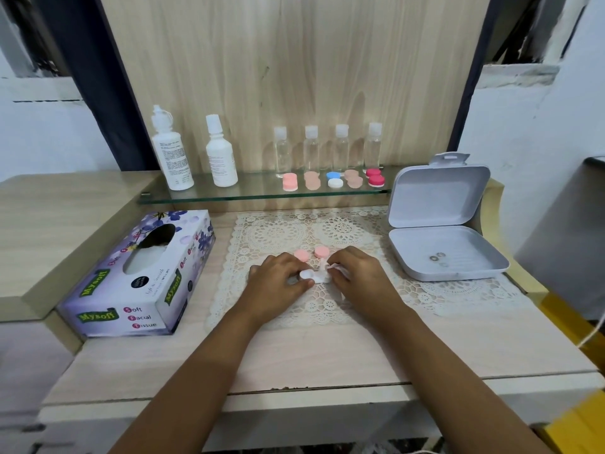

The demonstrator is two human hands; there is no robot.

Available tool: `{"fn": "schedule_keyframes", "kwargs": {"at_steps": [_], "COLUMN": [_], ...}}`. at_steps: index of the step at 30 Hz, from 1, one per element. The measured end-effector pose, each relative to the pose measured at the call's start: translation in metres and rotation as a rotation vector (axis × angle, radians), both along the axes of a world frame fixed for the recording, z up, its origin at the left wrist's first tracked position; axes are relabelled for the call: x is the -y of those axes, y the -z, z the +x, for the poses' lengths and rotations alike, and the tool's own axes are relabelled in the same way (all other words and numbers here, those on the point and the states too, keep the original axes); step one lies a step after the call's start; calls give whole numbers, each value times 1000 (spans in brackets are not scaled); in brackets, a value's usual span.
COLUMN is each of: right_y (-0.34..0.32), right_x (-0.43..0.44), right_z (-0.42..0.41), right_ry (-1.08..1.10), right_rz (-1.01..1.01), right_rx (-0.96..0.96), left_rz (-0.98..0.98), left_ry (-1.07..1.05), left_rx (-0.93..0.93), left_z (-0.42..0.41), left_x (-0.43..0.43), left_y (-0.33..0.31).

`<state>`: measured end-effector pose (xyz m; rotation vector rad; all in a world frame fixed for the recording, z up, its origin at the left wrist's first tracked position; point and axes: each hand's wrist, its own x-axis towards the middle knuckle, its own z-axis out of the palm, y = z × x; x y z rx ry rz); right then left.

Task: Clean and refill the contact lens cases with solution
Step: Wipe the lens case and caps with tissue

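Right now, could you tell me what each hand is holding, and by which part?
The left hand grips the white contact lens case by its left end; the right hand pinches a wad of tissue against the case's right well.

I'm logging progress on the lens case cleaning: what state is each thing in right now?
white lens case: uncapped, held by the left hand
tissue piece: pinched by the right hand, at the case
pink caps: off, lying on the lace mat
tissue box: open
grey box: lid up
solution bottles: upright on the glass shelf
clear bottles: upright, capped
shelf cases: capped
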<state>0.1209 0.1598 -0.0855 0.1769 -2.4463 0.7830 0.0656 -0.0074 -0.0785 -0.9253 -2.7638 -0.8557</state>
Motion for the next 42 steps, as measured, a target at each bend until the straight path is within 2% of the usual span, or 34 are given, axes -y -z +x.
{"fn": "schedule_keyframes", "kwargs": {"at_steps": [19,30,36,42], "right_y": [-5,-4,-1,-3], "right_x": [2,-2,2,4], "right_z": [1,3,4,1], "right_ry": [-55,-44,9,91], "right_rz": [166,84,200,295], "right_rx": [155,188,171,247], "left_rz": [-35,-12,-20,-40], "left_ry": [-18,22,14,5], "left_rx": [-47,-23,-52,-72], "left_z": [0,-3,0,0], "left_x": [-2,-1,-1,-2], "left_y": [2,2,2,2]}}
